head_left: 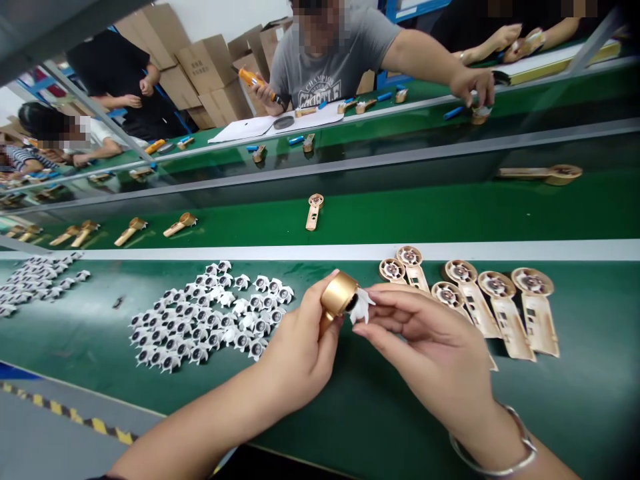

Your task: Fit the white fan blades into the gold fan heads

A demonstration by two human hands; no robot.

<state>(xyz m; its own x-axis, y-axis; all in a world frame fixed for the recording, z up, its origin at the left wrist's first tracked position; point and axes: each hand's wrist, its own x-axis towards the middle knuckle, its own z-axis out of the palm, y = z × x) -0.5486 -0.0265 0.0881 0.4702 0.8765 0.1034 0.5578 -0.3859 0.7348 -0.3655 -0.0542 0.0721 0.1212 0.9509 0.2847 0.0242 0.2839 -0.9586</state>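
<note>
Head view: my left hand (300,340) gripped a gold cap (339,293), and my right hand (425,350) pinched a small white plastic piece (361,305) narrowly against the cap's end. Both were above the green belt (400,413), with a heap of white pieces (200,317) to the left and gold handles (495,307) to the right.

Glossy gold housing (339,294), matt white plastic impellers (210,319)
</note>
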